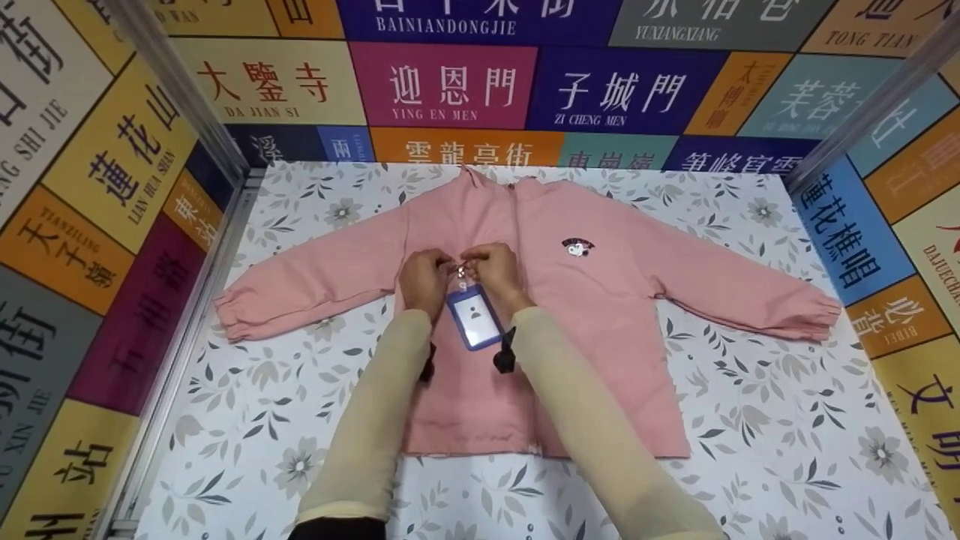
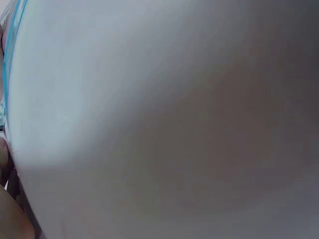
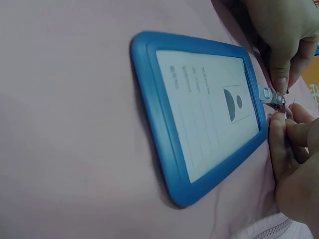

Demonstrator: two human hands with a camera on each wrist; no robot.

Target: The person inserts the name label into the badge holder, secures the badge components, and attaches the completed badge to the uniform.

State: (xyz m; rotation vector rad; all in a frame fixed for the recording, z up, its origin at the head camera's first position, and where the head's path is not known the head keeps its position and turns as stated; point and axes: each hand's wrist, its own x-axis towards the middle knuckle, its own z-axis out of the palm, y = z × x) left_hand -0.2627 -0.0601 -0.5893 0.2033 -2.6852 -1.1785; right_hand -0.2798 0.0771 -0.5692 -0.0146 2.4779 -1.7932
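Note:
A blue-framed ID badge holder (image 1: 474, 318) lies on the front of a pink jacket (image 1: 592, 337), its white card showing a figure icon. From its top, a clear strap leads to a small metal clip (image 3: 280, 99). My left hand (image 1: 426, 281) pinches at this clip from the left, thumb and fingertips together. Opposite it, my right hand (image 1: 495, 271) pinches the clip's other side, its fingertips close against the jacket. In the right wrist view, a thin metal piece sticks up between the two hands. A blurred pale surface fills most of the left wrist view, with fingers (image 2: 12, 214) at its left edge.
The jacket is spread flat, sleeves out to both sides, on a table covered with a leaf-patterned cloth (image 1: 300, 420). A small dark-and-white emblem (image 1: 577, 247) sits on its chest. Colourful lettered panels (image 1: 450, 82) stand behind and at both sides, with metal posts at the corners.

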